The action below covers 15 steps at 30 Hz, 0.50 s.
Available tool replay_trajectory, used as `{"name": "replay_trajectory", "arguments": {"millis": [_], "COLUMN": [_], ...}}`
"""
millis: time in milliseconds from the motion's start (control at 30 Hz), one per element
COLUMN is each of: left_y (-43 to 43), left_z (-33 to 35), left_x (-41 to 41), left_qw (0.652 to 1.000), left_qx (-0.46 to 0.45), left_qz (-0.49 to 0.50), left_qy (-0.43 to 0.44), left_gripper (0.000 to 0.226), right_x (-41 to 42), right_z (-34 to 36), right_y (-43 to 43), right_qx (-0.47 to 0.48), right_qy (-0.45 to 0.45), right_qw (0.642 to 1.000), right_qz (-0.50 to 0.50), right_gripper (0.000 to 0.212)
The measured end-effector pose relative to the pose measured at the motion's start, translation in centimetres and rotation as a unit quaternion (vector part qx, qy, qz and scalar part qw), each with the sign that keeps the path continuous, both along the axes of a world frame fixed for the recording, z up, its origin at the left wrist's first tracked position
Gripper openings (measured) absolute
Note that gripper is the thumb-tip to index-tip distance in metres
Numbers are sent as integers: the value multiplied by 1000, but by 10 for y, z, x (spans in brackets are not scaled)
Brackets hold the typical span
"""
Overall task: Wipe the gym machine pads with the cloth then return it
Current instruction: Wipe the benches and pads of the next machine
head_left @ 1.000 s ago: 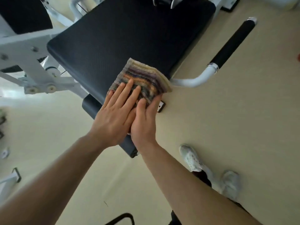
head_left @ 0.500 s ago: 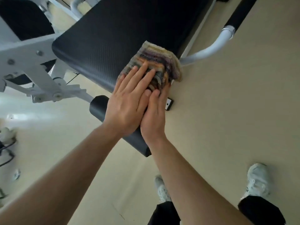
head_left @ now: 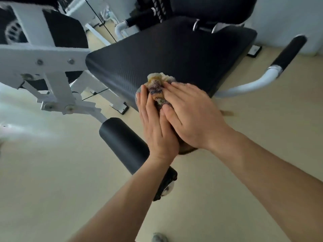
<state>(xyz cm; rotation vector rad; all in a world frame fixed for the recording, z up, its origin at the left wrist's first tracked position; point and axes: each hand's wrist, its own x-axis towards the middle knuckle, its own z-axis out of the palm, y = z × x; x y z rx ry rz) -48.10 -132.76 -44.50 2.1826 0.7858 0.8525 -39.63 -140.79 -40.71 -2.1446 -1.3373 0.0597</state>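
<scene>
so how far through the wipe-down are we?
Done: can't tell; no pad looks visibly wiped. In hand: left hand and right hand press the bunched cloth on the seat pad near edge. Left: roller pad, then return the cloth.

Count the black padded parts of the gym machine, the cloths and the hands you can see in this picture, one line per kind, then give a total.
Flat black pads: 2, the seat pad and the back pad
Black roller pads: 1, the roller pad
Cloths: 1, the cloth
Hands: 2, left hand, right hand
Total: 6
</scene>
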Motion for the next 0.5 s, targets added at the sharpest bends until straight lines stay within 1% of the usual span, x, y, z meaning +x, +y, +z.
{"name": "replay_trajectory", "arguments": {"millis": [33,167,233,333,433,500], "left_y": [1,14,27,52,93,116], "left_z": [-3,-14,-24,-31,-28,-20], "left_x": [4,17,23,33,41,42], "left_qw": [999,982,964,934,921,925], "left_qx": [-23,-99,-142,-189,-211,-205], "left_qz": [12,26,27,43,85,97], "left_qy": [-34,-158,-222,-300,-315,-304], "left_gripper": [53,55,53,53,58,65], "right_x": [6,22,26,33,36,35], "right_z": [5,17,19,16,12,13], "right_y": [3,29,46,84,136,160], "right_qx": [-28,-123,-155,-174,-156,-145], "right_qy": [-11,1,15,15,2,20], "right_qw": [999,986,977,971,974,972], "right_qz": [25,111,146,162,167,181], "right_gripper": [55,60,64,67,68,67]}}
